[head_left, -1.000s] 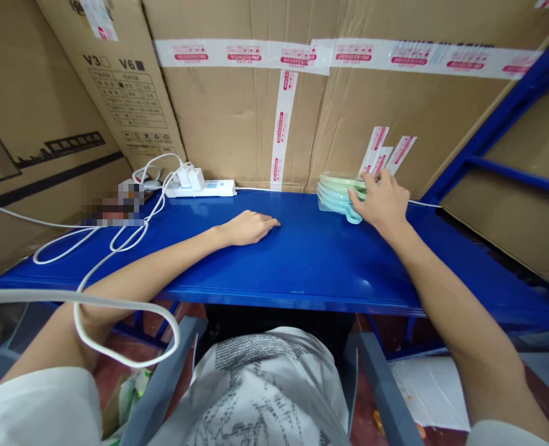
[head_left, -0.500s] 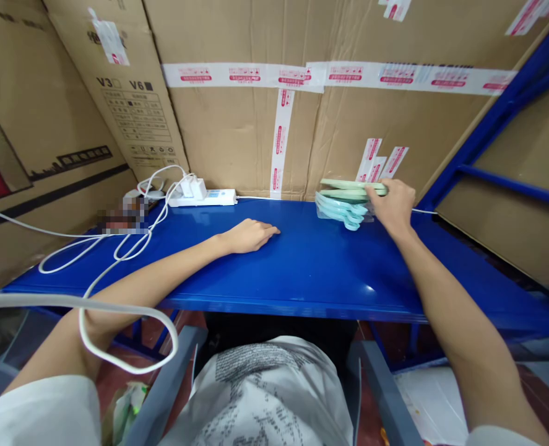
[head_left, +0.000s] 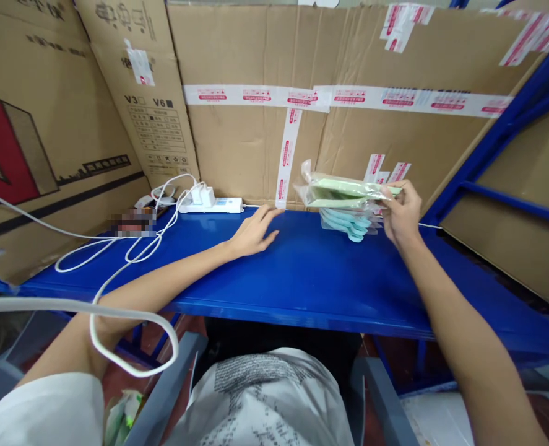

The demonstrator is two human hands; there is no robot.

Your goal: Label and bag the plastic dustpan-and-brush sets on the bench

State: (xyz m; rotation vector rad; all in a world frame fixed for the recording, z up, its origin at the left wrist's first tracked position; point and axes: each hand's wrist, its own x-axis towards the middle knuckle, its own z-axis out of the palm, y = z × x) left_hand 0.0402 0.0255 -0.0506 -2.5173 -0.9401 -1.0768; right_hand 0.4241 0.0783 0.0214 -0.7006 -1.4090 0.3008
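My right hand (head_left: 403,210) grips the right end of a clear plastic bag with a flat pale-green item (head_left: 343,186) in it, held level above the table. What kind of item it is, I cannot make out. Just below it, a stack of light-blue items in clear bags (head_left: 348,223) lies at the back of the blue table (head_left: 311,272). My left hand (head_left: 254,234) is at the table's middle, fingers apart and thumb out, holding nothing.
On the left stands a white power strip (head_left: 228,205) with plugs and looping white cables (head_left: 130,248). Cardboard panels (head_left: 237,142) wall the back and left. A blue metal frame (head_left: 497,142) rises at the right. A white cable loop (head_left: 135,373) hangs in front of my left forearm.
My right hand has lifted the bagged pale-green item off the light-blue stack. My left hand has spread its fingers and reaches a little farther back. The camera view has tilted up slightly.
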